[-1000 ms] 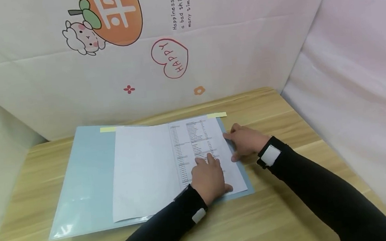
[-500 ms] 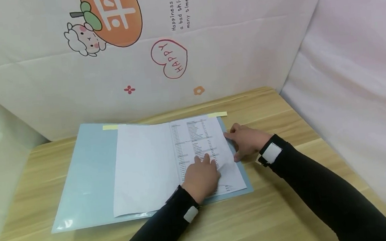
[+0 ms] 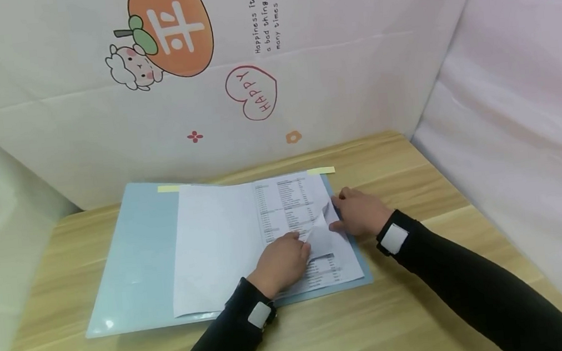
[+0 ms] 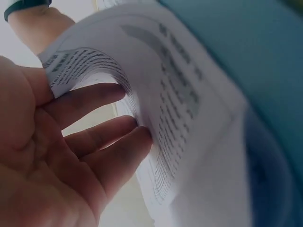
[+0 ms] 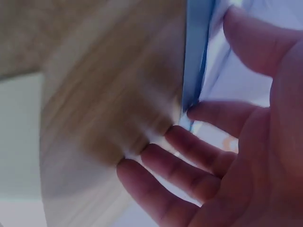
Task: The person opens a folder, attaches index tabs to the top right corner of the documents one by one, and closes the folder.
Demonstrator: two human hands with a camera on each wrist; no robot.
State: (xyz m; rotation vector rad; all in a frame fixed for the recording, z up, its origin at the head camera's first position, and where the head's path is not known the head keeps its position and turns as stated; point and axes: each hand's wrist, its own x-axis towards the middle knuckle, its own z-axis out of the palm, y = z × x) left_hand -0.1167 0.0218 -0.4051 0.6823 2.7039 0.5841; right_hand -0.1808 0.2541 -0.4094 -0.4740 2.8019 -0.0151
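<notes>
A light-blue folder (image 3: 133,266) lies spread open on the wooden table, holding white pages. The left page (image 3: 216,242) is blank; printed tables cover the right sheet (image 3: 278,203). My left hand (image 3: 281,262) pinches the right sheet, whose side is lifted and curled over, baring more print underneath. In the left wrist view, fingertips (image 4: 144,137) press into the curve of the printed sheet (image 4: 175,109). My right hand (image 3: 361,210) rests at the folder's right edge. In the right wrist view its thumb (image 5: 251,42) lies over the pages, and the other fingers touch the blue edge and tabletop.
Yellow strips (image 3: 320,170) mark the top edge of the folder at right and left. A printed white cloth (image 3: 343,81) hangs behind the table (image 3: 407,304), with more white cloth at both sides.
My left hand has slid leftward, and the right sheet's side has lifted and curled over with it. The right hand stays by the folder's right edge.
</notes>
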